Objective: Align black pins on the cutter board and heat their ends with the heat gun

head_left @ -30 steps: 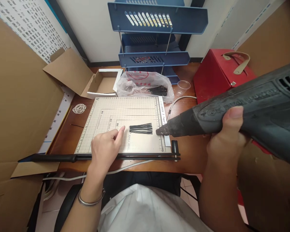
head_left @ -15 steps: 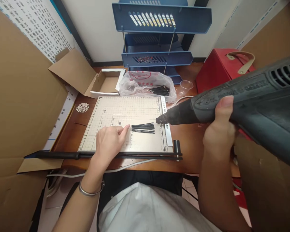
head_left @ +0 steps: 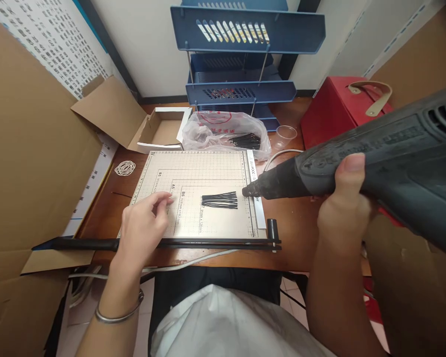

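Observation:
My right hand (head_left: 345, 213) grips a large black blower (head_left: 357, 158), with side vents and a tapered nozzle. The nozzle's tip sits just right of several thin black strips (head_left: 220, 200), which lie side by side on a cream paper cutter (head_left: 193, 218) printed with a grid. My left hand (head_left: 144, 220) is over the cutter's left part, away from the strips. Its fingers are curled loosely, with a gap between thumb and forefinger, and I see nothing in them. The cutter's black blade arm (head_left: 85, 244) runs along the near edge.
Behind the cutter are a clear plastic bag (head_left: 204, 134) with black strands inside, an open cardboard box (head_left: 167, 130), a clear cup (head_left: 285, 134) and blue trays (head_left: 241, 91). A red box (head_left: 330, 99) stands right. White rubber bands (head_left: 125, 168) and a cable (head_left: 196, 260) lie nearby.
My left hand has moved left, off the left end of the black strips, and its fingers have loosened. The blower has shifted slightly right and down. The strips lie in the same place.

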